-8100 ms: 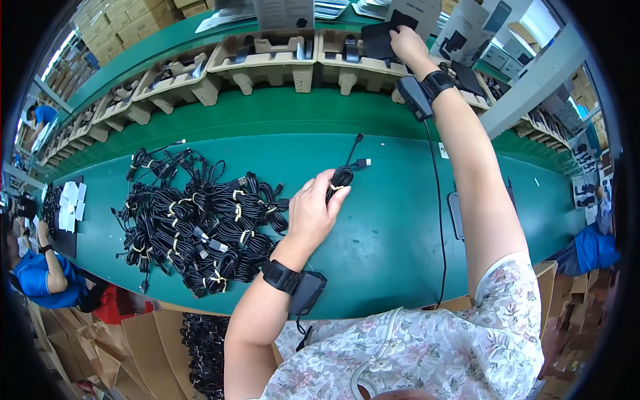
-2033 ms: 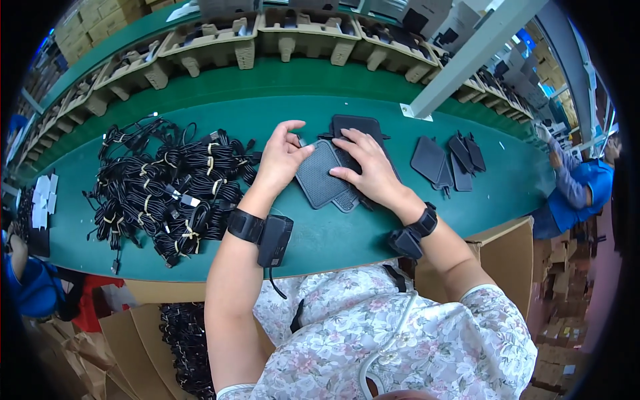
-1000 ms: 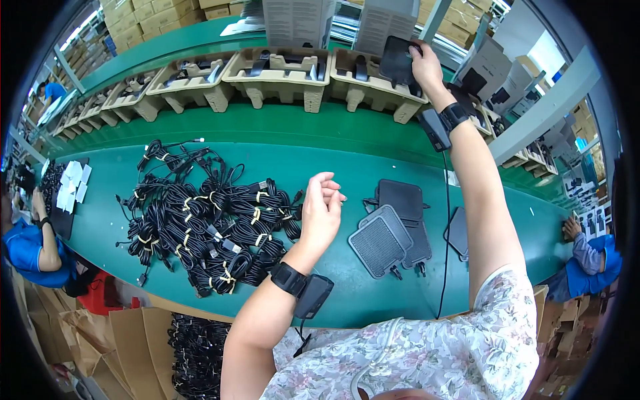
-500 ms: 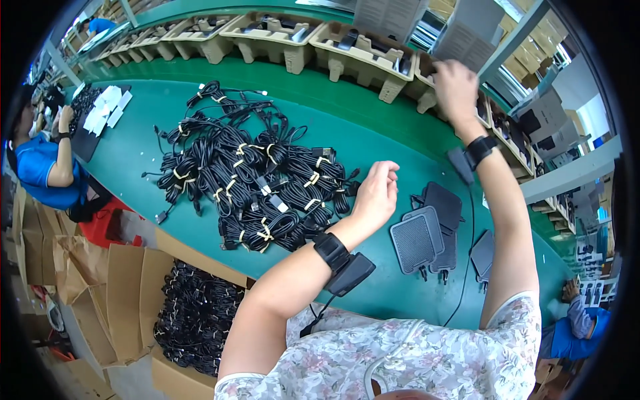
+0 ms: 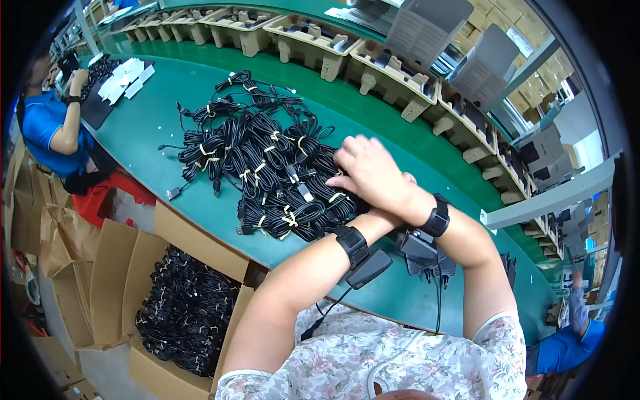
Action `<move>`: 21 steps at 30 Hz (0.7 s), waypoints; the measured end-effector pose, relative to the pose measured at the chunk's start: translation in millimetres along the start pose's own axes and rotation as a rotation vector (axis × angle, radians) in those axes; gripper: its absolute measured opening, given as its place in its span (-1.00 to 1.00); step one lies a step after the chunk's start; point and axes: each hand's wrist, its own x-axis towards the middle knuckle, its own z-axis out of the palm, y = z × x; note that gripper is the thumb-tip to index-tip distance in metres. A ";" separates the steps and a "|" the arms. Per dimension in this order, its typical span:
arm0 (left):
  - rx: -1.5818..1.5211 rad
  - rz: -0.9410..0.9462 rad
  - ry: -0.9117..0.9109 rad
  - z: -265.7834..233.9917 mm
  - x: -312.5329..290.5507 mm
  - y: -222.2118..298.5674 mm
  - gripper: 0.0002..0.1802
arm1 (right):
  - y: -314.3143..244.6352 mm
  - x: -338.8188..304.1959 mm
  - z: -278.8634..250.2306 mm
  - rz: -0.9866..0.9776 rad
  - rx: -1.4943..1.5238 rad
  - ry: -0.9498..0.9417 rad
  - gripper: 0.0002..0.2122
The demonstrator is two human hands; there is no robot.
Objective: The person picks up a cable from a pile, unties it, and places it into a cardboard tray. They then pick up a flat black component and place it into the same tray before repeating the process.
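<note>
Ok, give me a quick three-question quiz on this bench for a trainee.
1. True or false: the right hand rests on the pile of black cable bundles.
2. Which container beside the green table holds more black cable bundles? A) a cardboard box B) a blue bucket C) a wire basket
3. Fill in: the arms are crossed, and the right wrist lies ____ the left forearm.
Key: 1 true; 2 A; 3 over.
</note>
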 end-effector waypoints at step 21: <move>-0.213 0.440 0.592 -29.5 -22.7 27.0 -0.77 | 53.3 -112.3 -74.1 0.714 0.629 0.507 -0.81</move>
